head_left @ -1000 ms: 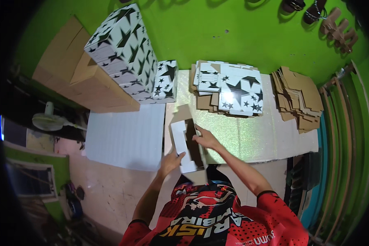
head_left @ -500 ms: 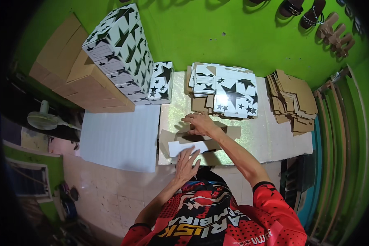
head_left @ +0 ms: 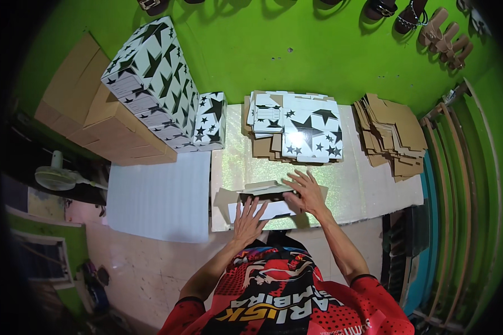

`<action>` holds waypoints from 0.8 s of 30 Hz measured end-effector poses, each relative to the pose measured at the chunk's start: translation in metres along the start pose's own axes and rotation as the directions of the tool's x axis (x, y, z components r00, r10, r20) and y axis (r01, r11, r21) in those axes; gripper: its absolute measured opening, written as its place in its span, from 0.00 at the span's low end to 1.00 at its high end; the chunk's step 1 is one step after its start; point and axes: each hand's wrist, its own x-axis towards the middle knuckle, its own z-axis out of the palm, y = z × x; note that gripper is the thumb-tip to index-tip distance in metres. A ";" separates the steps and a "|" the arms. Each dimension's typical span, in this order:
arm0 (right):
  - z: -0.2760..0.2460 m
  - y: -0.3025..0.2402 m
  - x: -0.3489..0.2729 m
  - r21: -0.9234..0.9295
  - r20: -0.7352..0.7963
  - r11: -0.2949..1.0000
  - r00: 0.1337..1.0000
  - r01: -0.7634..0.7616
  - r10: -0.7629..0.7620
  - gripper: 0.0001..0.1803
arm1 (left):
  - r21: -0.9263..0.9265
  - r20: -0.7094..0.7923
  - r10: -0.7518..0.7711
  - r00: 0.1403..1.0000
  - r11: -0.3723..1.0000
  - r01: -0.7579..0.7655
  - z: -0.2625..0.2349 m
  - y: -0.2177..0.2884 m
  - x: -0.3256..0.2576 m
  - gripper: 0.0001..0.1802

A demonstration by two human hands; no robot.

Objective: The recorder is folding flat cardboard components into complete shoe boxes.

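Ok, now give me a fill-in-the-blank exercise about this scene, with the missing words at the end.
1. The left hand lies over the ____ panel of the open box.
2. The wall behind the table is ____.
3. The stacked white boxes are printed with black ____.
4. The pile of flat brown cardboard lies at the table's back ____ corner.

Missing words: white; green; stars; right.

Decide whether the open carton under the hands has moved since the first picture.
Yes: the open carton has turned crosswise and moved forward onto the table, no longer jutting past its near edge.
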 end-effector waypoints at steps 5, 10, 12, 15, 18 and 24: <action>0.040 -0.031 0.040 0.368 0.069 0.930 0.998 -0.014 -0.012 0.12 | 0.035 0.042 0.039 0.998 0.999 -0.041 0.004 -0.003 0.009 0.38; 0.040 -0.006 0.065 0.373 0.143 0.898 0.971 -0.234 0.193 0.17 | 0.057 0.066 0.069 0.995 0.996 -0.073 -0.003 -0.012 0.017 0.37; 0.033 0.011 0.067 0.398 0.299 0.814 0.899 -0.423 0.320 0.19 | 0.054 0.072 0.070 0.995 0.996 -0.074 -0.008 -0.013 0.019 0.37; 0.034 0.025 0.062 0.337 0.287 0.858 0.911 -0.387 0.298 0.19 | 0.039 0.106 0.097 0.990 0.994 -0.102 -0.008 -0.011 0.032 0.37; 0.027 0.015 0.052 0.070 -0.077 0.996 0.995 -0.060 0.066 0.28 | 0.056 0.125 0.093 0.988 0.993 -0.100 -0.002 -0.013 0.031 0.37; -0.009 -0.044 -0.024 0.438 -0.424 0.824 0.727 -0.359 0.541 0.37 | 0.031 0.092 0.029 0.995 0.999 -0.032 -0.001 -0.011 0.026 0.37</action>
